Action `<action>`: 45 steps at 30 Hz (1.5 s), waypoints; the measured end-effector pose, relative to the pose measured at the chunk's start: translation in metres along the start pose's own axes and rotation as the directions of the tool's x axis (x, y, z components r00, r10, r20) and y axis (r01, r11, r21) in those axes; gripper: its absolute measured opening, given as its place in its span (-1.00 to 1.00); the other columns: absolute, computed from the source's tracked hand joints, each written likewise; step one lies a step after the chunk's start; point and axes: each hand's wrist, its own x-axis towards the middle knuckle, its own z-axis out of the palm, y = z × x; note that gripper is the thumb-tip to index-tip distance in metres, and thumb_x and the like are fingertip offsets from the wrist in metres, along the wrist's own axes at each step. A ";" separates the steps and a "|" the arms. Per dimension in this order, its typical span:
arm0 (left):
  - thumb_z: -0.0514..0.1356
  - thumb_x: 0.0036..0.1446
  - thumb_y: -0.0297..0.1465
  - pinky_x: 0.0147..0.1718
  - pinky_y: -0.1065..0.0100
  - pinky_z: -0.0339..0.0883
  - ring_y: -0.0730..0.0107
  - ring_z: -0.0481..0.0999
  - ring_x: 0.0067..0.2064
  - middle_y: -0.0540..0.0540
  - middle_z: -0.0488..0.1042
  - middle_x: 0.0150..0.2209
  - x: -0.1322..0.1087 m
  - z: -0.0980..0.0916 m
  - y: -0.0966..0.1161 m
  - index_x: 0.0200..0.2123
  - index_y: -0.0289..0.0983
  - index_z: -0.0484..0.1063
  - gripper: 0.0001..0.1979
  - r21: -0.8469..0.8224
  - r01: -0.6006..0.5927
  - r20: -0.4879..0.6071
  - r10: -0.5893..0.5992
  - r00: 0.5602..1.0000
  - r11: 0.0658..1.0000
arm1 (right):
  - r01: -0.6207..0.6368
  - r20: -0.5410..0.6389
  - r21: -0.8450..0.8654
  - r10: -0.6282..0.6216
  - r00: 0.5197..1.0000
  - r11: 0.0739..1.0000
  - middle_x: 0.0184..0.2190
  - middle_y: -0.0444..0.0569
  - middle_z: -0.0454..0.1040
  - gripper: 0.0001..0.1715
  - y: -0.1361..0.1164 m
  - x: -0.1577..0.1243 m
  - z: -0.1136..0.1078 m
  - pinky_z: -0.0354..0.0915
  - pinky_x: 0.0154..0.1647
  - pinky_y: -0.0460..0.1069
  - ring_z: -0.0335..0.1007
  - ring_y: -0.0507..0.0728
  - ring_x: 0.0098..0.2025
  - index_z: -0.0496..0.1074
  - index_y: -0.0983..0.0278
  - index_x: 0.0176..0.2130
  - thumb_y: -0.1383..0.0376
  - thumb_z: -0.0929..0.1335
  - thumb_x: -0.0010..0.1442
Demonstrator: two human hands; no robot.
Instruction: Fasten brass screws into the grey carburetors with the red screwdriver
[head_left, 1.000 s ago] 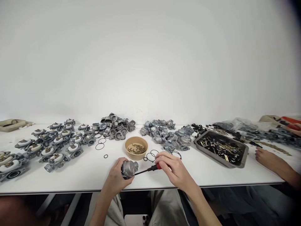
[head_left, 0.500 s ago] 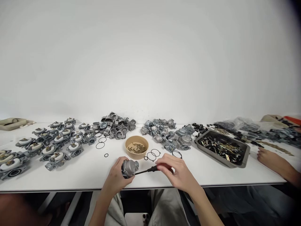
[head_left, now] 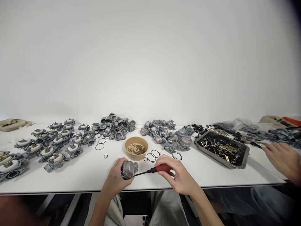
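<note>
My left hand [head_left: 115, 178] is wrapped round a grey metal housing [head_left: 129, 169] near the table's front edge. In my right hand [head_left: 176, 173] is a screwdriver with a red and black handle [head_left: 162, 168], held between thumb and fingers. Its thin dark shaft points left, and the tip meets the lower right side of the housing. Just behind the housing sits a round tan bowl [head_left: 136, 148] with small brass-coloured screws inside. Black rubber rings [head_left: 151, 157] lie to the right of the bowl.
Rows of metal bodies with white floats [head_left: 56, 158] spread over the left. Two heaps of grey castings [head_left: 115, 126] [head_left: 162, 133] lie at the back. On the right stands a metal tray [head_left: 244, 158] of small parts. Another person's hand [head_left: 283, 160] is beyond it.
More of the screwdriver's red handle now shows between my right fingers. My left hand and the housing have barely moved. The other person's hand at the right has shifted right and looks larger.
</note>
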 end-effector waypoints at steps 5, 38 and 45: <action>0.35 0.07 -0.40 -0.02 0.10 0.44 0.04 0.51 0.00 -0.14 0.46 -0.01 0.000 -0.001 0.002 0.02 -0.15 0.30 -0.54 0.004 0.013 0.002 -0.013 1.000 1.000 | -0.019 -0.024 -0.017 0.018 1.000 1.000 -0.09 0.11 0.54 -0.87 0.005 -0.001 0.005 0.47 -0.27 0.00 0.52 0.13 -0.28 0.49 0.21 -0.08 0.30 0.33 0.42; 0.35 0.05 -0.37 -0.06 0.13 0.49 0.03 0.54 -0.02 -0.16 0.49 -0.02 0.000 0.000 -0.005 0.03 -0.16 0.35 -0.53 0.010 -0.033 -0.038 0.033 0.999 0.999 | -0.001 0.018 0.059 0.000 1.000 0.998 0.02 0.14 0.48 -0.89 0.006 0.003 0.004 0.44 -0.26 0.01 0.49 0.13 -0.25 0.49 0.22 -0.18 0.30 0.34 0.41; 0.36 0.05 -0.36 -0.06 0.15 0.49 0.03 0.56 -0.01 -0.15 0.51 -0.01 0.001 -0.001 -0.006 0.03 -0.15 0.36 -0.54 0.009 -0.038 -0.044 0.038 0.998 0.999 | -0.027 -0.047 0.054 0.029 0.998 0.998 -0.13 0.08 0.55 -0.80 0.004 0.004 0.008 0.34 -0.35 -0.02 0.46 0.11 -0.30 0.52 0.21 -0.19 0.31 0.30 0.45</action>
